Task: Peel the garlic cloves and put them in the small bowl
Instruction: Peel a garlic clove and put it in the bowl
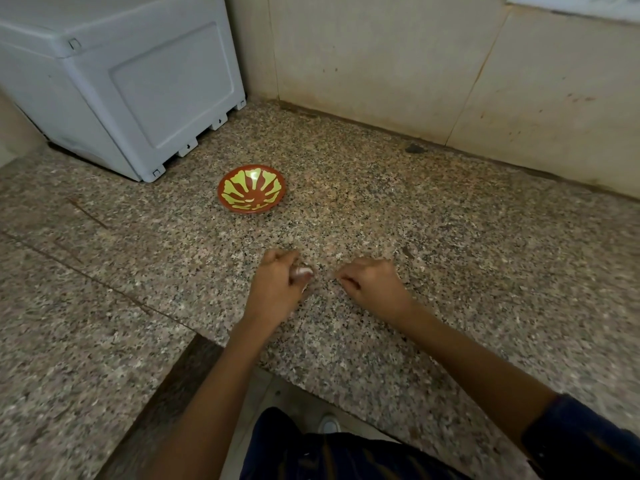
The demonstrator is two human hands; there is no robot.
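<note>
Both hands work low over the counter (pixel 450 237), near its front edge, which cuts diagonally from lower left toward the person's body and steps inward just below the left forearm. The left hand (pixel 277 289) is curled round a garlic clove (pixel 302 273), whose pale, purplish end shows between thumb and fingers. The right hand (pixel 372 284) sits just beside it, apart by a small gap, fingers curled in and fingertips pinched together; whether they hold a scrap of skin cannot be told through the blur. The bowl (pixel 251 193), red-brown with yellow-green leaf shapes, stands well beyond the left hand, apart from both hands, with bare granite between. Just behind and to the left of the bowl stands a white box (pixel 138 88), its nearest corner close to the bowl's rim but not touching it. The wall (pixel 415 64) closes the back of the counter, running down to the right, and a wide stretch of stone lies open to the right of the right hand, up to that wall.
</note>
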